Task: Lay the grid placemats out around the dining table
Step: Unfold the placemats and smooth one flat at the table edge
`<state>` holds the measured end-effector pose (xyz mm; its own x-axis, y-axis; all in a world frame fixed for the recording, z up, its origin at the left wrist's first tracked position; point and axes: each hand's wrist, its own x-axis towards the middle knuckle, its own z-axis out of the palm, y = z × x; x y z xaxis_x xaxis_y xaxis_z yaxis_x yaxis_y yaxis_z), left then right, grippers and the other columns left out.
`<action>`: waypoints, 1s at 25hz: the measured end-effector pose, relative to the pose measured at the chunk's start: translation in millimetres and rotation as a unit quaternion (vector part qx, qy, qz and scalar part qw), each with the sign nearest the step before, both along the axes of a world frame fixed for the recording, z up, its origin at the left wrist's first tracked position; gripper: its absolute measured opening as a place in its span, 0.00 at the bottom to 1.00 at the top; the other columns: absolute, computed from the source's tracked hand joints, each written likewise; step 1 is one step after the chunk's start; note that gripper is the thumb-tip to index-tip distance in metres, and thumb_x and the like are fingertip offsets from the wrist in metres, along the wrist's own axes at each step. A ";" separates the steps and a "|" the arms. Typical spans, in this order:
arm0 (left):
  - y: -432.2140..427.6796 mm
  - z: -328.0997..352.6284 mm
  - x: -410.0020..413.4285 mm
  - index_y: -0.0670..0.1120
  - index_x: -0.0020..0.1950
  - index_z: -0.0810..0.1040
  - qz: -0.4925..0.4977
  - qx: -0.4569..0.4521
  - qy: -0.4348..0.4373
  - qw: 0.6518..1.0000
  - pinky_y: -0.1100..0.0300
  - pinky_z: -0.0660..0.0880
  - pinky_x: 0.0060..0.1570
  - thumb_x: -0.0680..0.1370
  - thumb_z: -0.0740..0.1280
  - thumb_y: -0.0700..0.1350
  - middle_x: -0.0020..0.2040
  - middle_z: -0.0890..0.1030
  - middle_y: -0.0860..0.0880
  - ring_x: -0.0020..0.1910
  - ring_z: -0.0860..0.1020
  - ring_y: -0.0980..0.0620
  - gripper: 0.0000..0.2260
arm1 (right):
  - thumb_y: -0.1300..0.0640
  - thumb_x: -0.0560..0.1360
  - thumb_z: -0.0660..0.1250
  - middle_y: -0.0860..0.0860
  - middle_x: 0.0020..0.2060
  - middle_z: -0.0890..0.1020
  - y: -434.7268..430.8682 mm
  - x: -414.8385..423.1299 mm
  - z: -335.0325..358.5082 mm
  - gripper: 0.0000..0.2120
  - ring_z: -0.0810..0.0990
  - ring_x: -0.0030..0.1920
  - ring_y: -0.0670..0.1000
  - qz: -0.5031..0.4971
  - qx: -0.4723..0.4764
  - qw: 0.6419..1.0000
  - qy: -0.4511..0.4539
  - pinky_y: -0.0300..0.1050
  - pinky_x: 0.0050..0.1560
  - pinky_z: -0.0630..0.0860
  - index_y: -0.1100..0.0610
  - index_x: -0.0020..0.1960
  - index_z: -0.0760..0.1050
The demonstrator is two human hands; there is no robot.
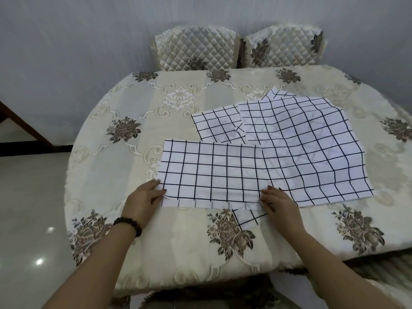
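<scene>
Several white placemats with a black grid lie overlapping on the dining table point(124, 101), which wears a cream floral cloth. The nearest placemat point(211, 172) lies flat near the table's front edge. My left hand point(145, 199) pinches its near left corner. My right hand point(278, 201) pinches its near right corner, where the edge is lifted a little. A larger, rumpled placemat point(312, 148) lies to the right, partly under the near one. Another placemat point(218, 126) peeks out behind, and a corner of one point(247, 217) shows beneath my right hand.
Two quilted, covered chairs point(196, 47) point(285, 47) stand against the far side of the table before a grey curtain. Shiny tiled floor point(29, 208) lies to the left. A chair seat point(200, 295) sits under the near edge.
</scene>
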<state>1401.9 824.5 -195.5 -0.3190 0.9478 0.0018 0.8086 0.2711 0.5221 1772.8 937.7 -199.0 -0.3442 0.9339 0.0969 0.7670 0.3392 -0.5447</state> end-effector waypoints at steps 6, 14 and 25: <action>-8.1 -1.9 1.5 0.44 0.54 0.84 -0.002 0.004 -0.034 0.999 0.64 0.60 0.66 0.74 0.70 0.37 0.65 0.77 0.45 0.68 0.72 0.47 0.10 | 0.65 0.70 0.71 0.53 0.52 0.82 -8.8 2.5 3.0 0.05 0.78 0.58 0.56 0.001 0.016 1.000 -0.004 0.44 0.55 0.71 0.60 0.45 0.82; -10.3 -2.7 -0.3 0.45 0.54 0.84 -0.017 0.004 -0.038 0.999 0.63 0.60 0.66 0.74 0.70 0.37 0.66 0.76 0.44 0.69 0.70 0.47 0.10 | 0.60 0.73 0.63 0.57 0.59 0.81 -16.7 4.9 -2.9 0.13 0.76 0.62 0.61 0.003 0.038 0.997 -0.072 0.57 0.62 0.71 0.58 0.55 0.82; -25.2 -8.6 3.2 0.43 0.52 0.84 -0.014 0.029 -0.008 0.999 0.59 0.62 0.66 0.74 0.71 0.36 0.62 0.79 0.42 0.67 0.73 0.45 0.09 | 0.55 0.74 0.54 0.57 0.60 0.80 -38.7 12.5 -2.8 0.21 0.77 0.62 0.60 0.023 0.054 0.988 -0.141 0.59 0.62 0.72 0.56 0.57 0.81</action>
<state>1405.1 799.3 -204.2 -0.2922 0.9549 0.0528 0.8068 0.2165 0.5498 1785.3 899.0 -201.9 -0.4142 0.9057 0.0901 0.8650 0.4225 -0.2707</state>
